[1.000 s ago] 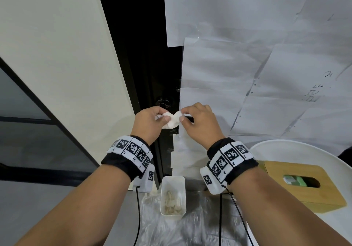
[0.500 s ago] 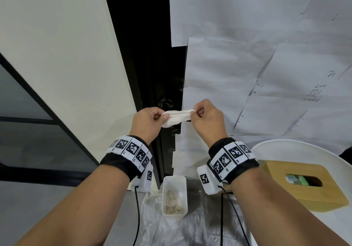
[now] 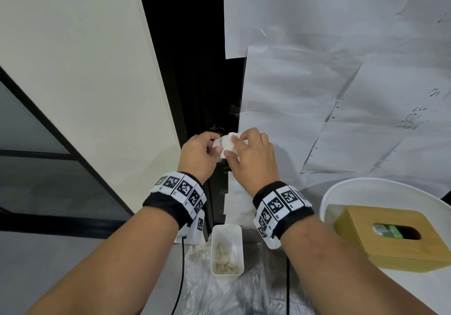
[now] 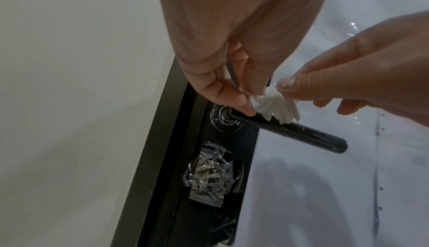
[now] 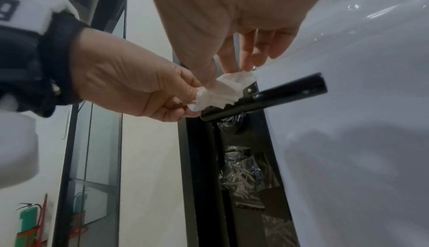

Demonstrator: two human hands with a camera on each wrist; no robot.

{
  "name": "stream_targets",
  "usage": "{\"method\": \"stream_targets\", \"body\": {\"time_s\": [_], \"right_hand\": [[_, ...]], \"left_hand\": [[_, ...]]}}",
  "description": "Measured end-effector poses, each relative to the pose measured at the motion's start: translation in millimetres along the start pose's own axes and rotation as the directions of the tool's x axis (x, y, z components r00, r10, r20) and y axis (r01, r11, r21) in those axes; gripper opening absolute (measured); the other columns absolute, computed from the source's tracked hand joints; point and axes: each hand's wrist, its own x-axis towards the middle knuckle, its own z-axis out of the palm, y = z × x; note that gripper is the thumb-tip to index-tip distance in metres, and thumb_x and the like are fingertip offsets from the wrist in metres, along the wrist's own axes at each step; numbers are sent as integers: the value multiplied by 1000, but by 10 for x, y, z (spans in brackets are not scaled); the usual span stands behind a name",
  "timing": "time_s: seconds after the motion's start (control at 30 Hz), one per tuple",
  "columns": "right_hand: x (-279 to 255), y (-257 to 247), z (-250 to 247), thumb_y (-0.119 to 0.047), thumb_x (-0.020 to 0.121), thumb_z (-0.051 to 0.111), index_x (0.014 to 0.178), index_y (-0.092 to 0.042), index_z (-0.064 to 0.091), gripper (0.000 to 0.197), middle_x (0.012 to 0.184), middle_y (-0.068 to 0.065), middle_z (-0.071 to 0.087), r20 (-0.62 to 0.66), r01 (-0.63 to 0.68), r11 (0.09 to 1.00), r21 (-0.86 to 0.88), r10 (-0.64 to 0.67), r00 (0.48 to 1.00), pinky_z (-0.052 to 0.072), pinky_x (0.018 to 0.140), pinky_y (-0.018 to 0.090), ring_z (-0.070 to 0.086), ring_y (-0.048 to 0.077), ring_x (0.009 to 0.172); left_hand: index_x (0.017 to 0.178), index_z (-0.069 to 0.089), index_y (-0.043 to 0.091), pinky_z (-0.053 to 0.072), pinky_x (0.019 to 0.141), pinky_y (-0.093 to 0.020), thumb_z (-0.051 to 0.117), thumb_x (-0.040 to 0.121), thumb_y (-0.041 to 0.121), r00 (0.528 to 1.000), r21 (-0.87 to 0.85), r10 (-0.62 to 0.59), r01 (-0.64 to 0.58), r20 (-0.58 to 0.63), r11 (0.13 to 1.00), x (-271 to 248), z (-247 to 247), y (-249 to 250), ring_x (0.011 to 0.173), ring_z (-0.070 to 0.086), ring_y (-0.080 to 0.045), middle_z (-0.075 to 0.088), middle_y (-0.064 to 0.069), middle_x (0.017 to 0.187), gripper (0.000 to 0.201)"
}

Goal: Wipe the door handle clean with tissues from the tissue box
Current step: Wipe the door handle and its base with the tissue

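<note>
Head view: your left hand [image 3: 199,154] and right hand [image 3: 253,154] both pinch the tissue [image 3: 228,143] at 12 o'clock.

Left wrist view: the soft tissue touches the hard door handle [image 4: 294,131].

Right wrist view: it tears easily, so keep it bunched.

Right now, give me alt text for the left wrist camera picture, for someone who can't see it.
Two hands pinch a crumpled white tissue against the top of a black door handle, the left hand near its base and the right hand opposite. The handle's far end is bare.
</note>
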Motion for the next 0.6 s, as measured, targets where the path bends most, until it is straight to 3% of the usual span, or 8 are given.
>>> {"method": "stream_targets", "body": {"time_s": [0.07, 0.17, 0.27, 0.4, 0.6], "right_hand": [[20, -64, 44, -34, 85, 60, 102, -10, 65, 30, 103, 5, 52, 26, 5, 1000, -24, -4, 1000, 44, 77, 38, 48, 26, 93], [24, -134, 142, -18, 78, 66, 89, -11, 61, 13, 94, 4, 53, 69, 16, 995, -103, -8, 998, 40, 71, 36, 49, 26, 87], [43, -128, 174, 0, 66, 63, 81, -12, 57, 20, 86, 4, 52, 85, 44, 991, -126, -33, 996, 36, 66, 34, 47, 25, 79], [38, -1, 55, 8, 61, 55, 80, -7, 61, 25, 83, 8, 53, 138, 50, 991, -123, -33, 990, 38, 64, 35, 49, 28, 77], [0, 179, -97, 11, 69, 48, 88, -2, 60, 27, 93, 12, 53, 178, -57, 989, -139, 81, 981, 35, 58, 33, 49, 29, 85]], "left_hand": [[118, 65, 16, 36, 81, -17, 57, 93, 13, 1000, 55, 8, -7, -9, 998, 12, -23, -60, 92, 53, -10, 60, -4, 109, 27], [121, 64, 16, 37, 85, -18, 52, 94, 10, 1000, 70, 6, -5, -17, 998, 45, -45, -129, 100, 57, -18, 59, -6, 113, 30], [124, 63, 18, 39, 86, -20, 50, 95, 11, 1000, 67, -6, 6, -3, 998, 88, -24, -139, 102, 58, -20, 60, -7, 114, 32], [124, 63, 18, 40, 87, -20, 51, 96, 13, 999, 66, -14, 12, 31, 998, 136, 37, -124, 105, 59, -22, 61, -7, 116, 31], [123, 65, 19, 39, 88, -16, 58, 94, 20, 1000, 42, -29, 29, -1, 999, 151, 86, -118, 106, 61, -21, 64, -7, 115, 30]]}}
